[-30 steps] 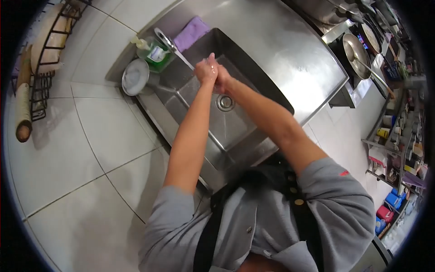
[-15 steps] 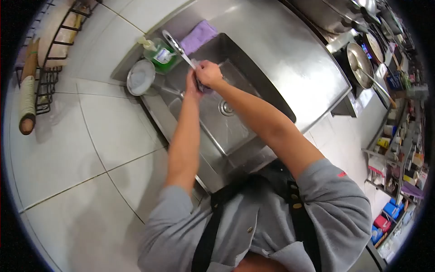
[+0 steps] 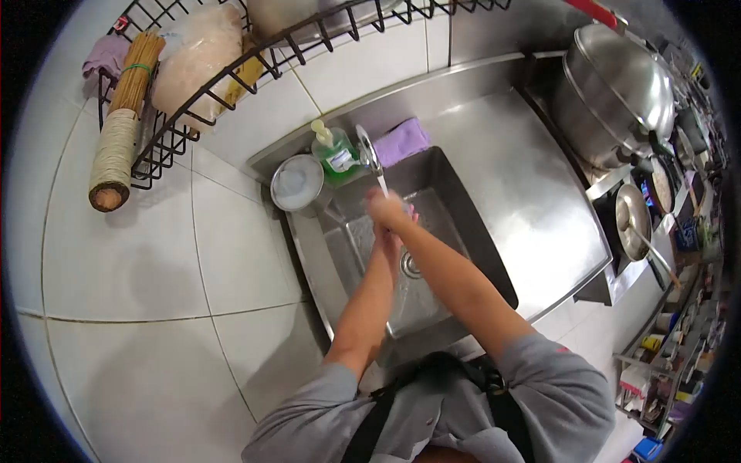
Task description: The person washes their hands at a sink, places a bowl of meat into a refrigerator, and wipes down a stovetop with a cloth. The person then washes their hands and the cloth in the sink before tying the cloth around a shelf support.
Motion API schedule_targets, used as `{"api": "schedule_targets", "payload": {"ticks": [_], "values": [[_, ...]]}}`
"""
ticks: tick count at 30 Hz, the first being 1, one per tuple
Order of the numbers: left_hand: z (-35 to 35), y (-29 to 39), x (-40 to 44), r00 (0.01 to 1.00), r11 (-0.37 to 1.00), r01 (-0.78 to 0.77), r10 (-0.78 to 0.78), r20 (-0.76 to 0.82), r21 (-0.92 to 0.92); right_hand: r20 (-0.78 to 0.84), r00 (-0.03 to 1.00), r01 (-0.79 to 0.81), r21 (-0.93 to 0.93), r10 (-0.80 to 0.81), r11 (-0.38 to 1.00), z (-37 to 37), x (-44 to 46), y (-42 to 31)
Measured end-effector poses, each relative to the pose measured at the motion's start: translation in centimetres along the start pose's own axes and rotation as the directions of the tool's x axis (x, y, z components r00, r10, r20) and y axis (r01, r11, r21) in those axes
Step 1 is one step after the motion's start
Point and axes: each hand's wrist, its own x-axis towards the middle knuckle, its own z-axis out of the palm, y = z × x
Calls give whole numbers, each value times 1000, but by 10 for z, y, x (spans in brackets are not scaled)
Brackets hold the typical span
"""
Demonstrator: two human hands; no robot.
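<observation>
Left hand (image 3: pixel 392 233) shifted, right fingers (image 3: pixel 377 204) blurred, touching

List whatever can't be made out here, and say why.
- Right hand: head view, finger positions blurred.
- Left hand: head view, mostly hidden by the right hand and wrist, so anything between the two can't be told.
- Pump bottle: head view, label print too small to read.
- Red object: head view, cut off by the top edge.
- Items on the right-hand shelves: head view, too small to identify.
</observation>
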Motion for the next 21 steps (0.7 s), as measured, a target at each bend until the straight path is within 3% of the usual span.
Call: {"api": "schedule_targets", "payload": {"ticks": [1,4,5,7,8,10,12,15,17,19,21], "values": [[-7,0,13,999,993,37,-36,-13,113,98,974,228,-327,-207,917,-8,-14,-3],[-16,-5,52,994,888,105,-112,-12,447,247,936,323,-311,-252,894,-32,-19,20],[-19,-6,67,993,818,97,-118,0,567,138,989,86,-251,-53,964,-89,-37,-10],[-24,-9,93,994,640,44,-108,33,767,238,946,256,-128,-220,958,-115,-13,2],[-28,-10,103,993,561,24,-107,43,827,156,953,278,-102,-261,955,-121,-3,1],[-35,-8,115,991,411,-22,-111,74,911,150,903,426,-183,-403,886,-131,13,-12],[-52,0,125,986,344,-59,-124,107,937,100,864,504,-179,-494,845,-127,37,-23],[-80,17,132,976,354,-122,-128,177,927,-18,628,772,148,-778,619,-93,76,-21],[-84,32,121,993,332,-71,-70,100,941,148,687,707,88,-711,701,-84,87,-29],[-18,35,80,986,-74,131,110,-122,989,304,731,640,6,-611,768,-80,93,-41],[68,52,30,998,-106,15,70,-7,994,447,757,569,-92,-477,817,-75,95,-53]]}}
